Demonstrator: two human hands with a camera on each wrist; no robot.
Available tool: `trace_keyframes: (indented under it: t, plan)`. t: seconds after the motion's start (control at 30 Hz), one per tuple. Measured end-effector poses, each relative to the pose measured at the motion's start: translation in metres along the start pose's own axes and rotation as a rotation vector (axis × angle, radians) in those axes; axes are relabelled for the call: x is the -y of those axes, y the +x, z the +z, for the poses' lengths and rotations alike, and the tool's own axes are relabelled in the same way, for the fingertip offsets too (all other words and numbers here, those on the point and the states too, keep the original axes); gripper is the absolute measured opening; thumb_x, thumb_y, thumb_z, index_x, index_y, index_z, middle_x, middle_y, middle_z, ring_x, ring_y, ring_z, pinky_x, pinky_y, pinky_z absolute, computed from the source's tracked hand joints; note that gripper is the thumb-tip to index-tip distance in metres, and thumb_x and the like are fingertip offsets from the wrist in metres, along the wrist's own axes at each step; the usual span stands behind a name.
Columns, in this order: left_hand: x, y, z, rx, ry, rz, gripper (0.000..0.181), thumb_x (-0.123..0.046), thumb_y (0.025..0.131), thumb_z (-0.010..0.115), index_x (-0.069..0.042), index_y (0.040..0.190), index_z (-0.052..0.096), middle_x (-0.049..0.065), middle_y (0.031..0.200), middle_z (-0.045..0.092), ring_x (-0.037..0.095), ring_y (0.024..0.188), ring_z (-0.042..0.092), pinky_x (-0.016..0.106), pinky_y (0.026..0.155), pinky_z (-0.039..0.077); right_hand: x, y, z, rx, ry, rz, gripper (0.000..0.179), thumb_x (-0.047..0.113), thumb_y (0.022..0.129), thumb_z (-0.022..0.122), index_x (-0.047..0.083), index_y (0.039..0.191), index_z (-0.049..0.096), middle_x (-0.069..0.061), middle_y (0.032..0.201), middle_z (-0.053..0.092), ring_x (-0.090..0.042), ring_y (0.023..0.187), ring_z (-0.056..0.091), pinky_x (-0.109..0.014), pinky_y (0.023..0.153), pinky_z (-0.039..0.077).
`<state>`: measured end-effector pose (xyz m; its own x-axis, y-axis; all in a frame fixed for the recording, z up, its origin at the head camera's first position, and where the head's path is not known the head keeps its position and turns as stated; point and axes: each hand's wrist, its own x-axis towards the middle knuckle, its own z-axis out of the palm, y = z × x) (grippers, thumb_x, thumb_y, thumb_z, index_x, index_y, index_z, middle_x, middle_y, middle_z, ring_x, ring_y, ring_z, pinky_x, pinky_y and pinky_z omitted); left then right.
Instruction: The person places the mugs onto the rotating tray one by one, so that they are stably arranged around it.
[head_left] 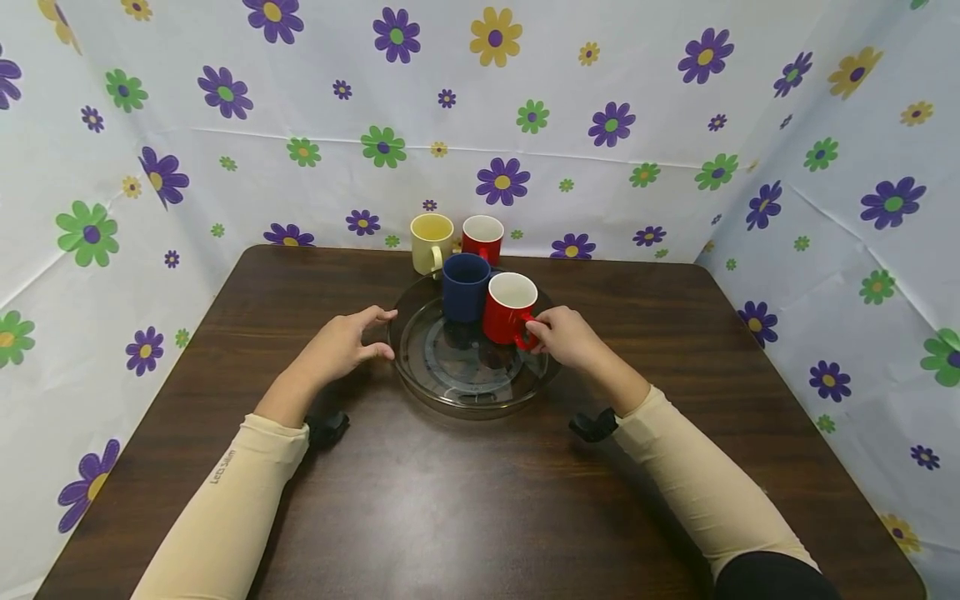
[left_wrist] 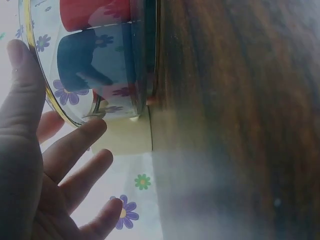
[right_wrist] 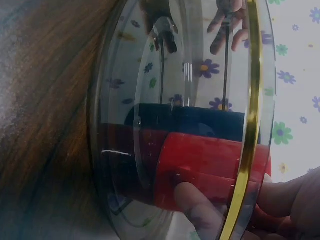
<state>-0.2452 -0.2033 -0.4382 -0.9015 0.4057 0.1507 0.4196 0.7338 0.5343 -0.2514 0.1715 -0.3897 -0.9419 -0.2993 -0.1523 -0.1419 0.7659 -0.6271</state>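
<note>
A round, smoky see-through dish with a gold rim (head_left: 474, 406) sits on the table. A blue mug (head_left: 463, 293) stands inside it towards the back. Close beside that, at the right, is a red mug (head_left: 501, 321) with a white inside. My right hand (head_left: 567, 336) pinches the red mug's handle between thumb and fingers; the right wrist view shows this red mug (right_wrist: 195, 167) through the dish wall. At the dish's left side my left hand (head_left: 337, 346) has its thumb and forefinger spread at the rim, the other fingers loosely extended in the left wrist view.
Behind the dish, near the table's back edge, stand a yellow mug (head_left: 426, 255) and a second red mug (head_left: 480, 246). The dark wooden table (head_left: 420, 508) is bordered by a flower-printed white curtain (head_left: 315, 108) at the back and both sides.
</note>
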Motion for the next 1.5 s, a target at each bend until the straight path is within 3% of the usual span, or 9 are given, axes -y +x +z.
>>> trace_keyframes:
  t: [0.27,0.63,0.9,1.1,1.33,1.5]
  plan:
    - [-0.001,-0.001,-0.002,-0.017,-0.014,0.009,0.059,-0.028,0.084,0.083,-0.008,0.133,0.058,0.020,0.131,0.066,0.042,0.120,0.062,0.060,0.100,0.047,0.002,0.004,0.001,-0.011,-0.004,-0.002,0.030,0.017,0.106,0.056,-0.009,0.114,0.070,-0.019,0.095,0.073,-0.035,0.086,0.074,-0.029,0.063,0.055]
    - [0.003,-0.002,-0.001,-0.079,-0.015,0.085,0.052,-0.028,0.075,0.086,-0.009,0.120,0.068,0.013,0.118,0.073,0.033,0.108,0.070,0.054,0.094,0.053,-0.002,0.012,0.001,-0.021,-0.016,-0.016,0.027,0.014,0.105,0.056,-0.009,0.108,0.070,-0.018,0.091,0.072,-0.034,0.085,0.072,-0.036,0.076,0.060]
    - [0.001,-0.003,-0.004,-0.108,-0.063,0.137,0.043,-0.024,0.073,0.088,-0.007,0.110,0.074,0.010,0.108,0.077,0.028,0.100,0.074,0.049,0.090,0.056,-0.002,0.017,-0.001,-0.022,-0.047,-0.019,0.024,0.013,0.105,0.057,-0.006,0.102,0.070,-0.016,0.085,0.071,-0.031,0.080,0.070,-0.035,0.073,0.059]
    - [0.000,-0.002,-0.003,-0.119,-0.106,0.169,0.029,-0.015,0.076,0.088,-0.008,0.101,0.075,0.005,0.094,0.078,0.020,0.087,0.075,0.044,0.079,0.058,-0.003,0.021,-0.002,-0.036,-0.079,-0.032,0.023,0.012,0.104,0.057,-0.006,0.099,0.069,-0.021,0.087,0.071,-0.026,0.075,0.067,-0.037,0.072,0.057]
    - [0.000,-0.001,-0.004,-0.112,-0.121,0.174,0.027,-0.011,0.077,0.087,-0.007,0.102,0.075,0.004,0.093,0.077,0.018,0.085,0.074,0.042,0.078,0.058,-0.004,0.023,-0.002,-0.041,-0.084,-0.034,0.024,0.012,0.104,0.057,-0.007,0.100,0.069,-0.022,0.086,0.071,-0.025,0.074,0.065,-0.034,0.067,0.053]
    - [0.001,0.000,-0.004,-0.095,-0.113,0.154,0.039,-0.014,0.077,0.087,-0.006,0.112,0.072,0.007,0.099,0.077,0.022,0.091,0.072,0.046,0.083,0.056,-0.005,0.024,-0.003,-0.041,-0.080,-0.034,0.024,0.013,0.104,0.056,-0.006,0.099,0.070,-0.021,0.086,0.071,-0.026,0.075,0.065,-0.033,0.067,0.053]
